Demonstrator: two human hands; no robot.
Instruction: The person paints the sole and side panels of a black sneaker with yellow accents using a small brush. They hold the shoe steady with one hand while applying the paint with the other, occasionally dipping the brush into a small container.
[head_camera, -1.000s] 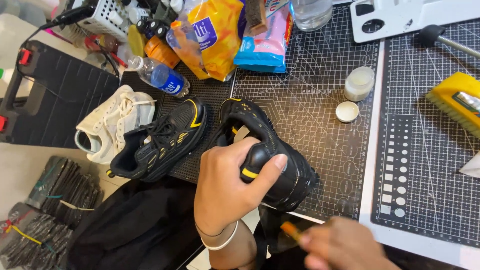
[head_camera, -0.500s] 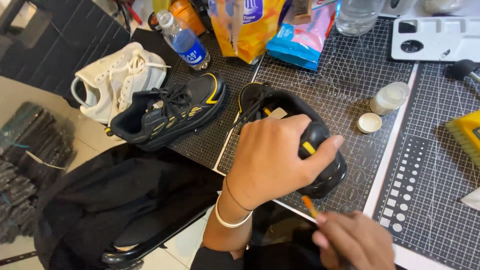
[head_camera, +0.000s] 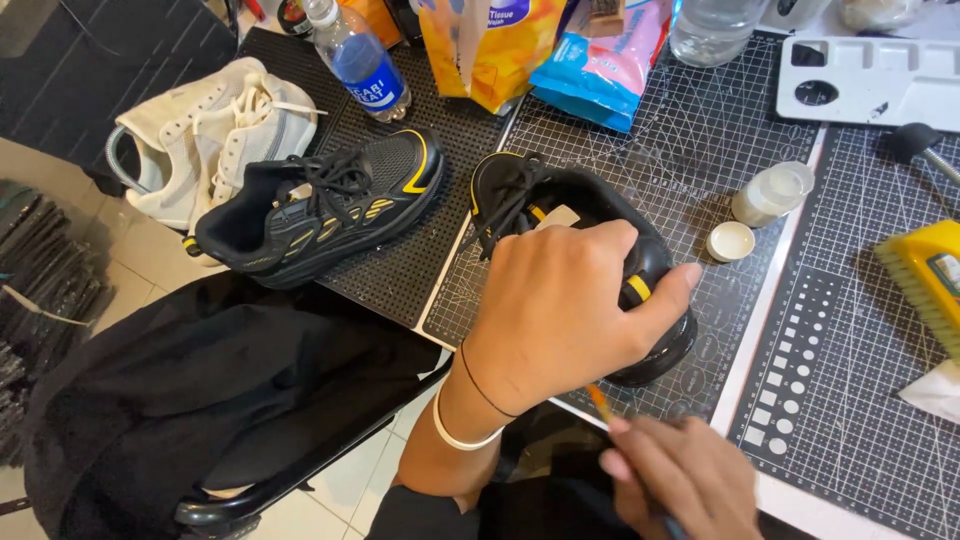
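My left hand (head_camera: 560, 310) grips the heel of a black sneaker with yellow trim (head_camera: 520, 195), which lies on a dark cutting mat (head_camera: 650, 140). My right hand (head_camera: 680, 475), low at the frame's bottom, holds a thin orange-handled brush (head_camera: 598, 402) whose tip points at the shoe's heel just under my left hand. The matching black and yellow sneaker (head_camera: 320, 205) rests to the left on a dotted black mat, with a white sneaker (head_camera: 210, 135) behind it.
A small open white jar (head_camera: 770, 192) and its lid (head_camera: 730, 240) sit right of the held shoe. A yellow scrub brush (head_camera: 925, 280) lies far right. A water bottle (head_camera: 355, 60), orange bag (head_camera: 490, 45) and blue-pink pack (head_camera: 610, 65) line the back. A black chair (head_camera: 200, 400) stands below left.
The view has shifted so the shoes sit lower and more central. My left hand stays on the heel. My right hand with the brush has come slightly closer under it.
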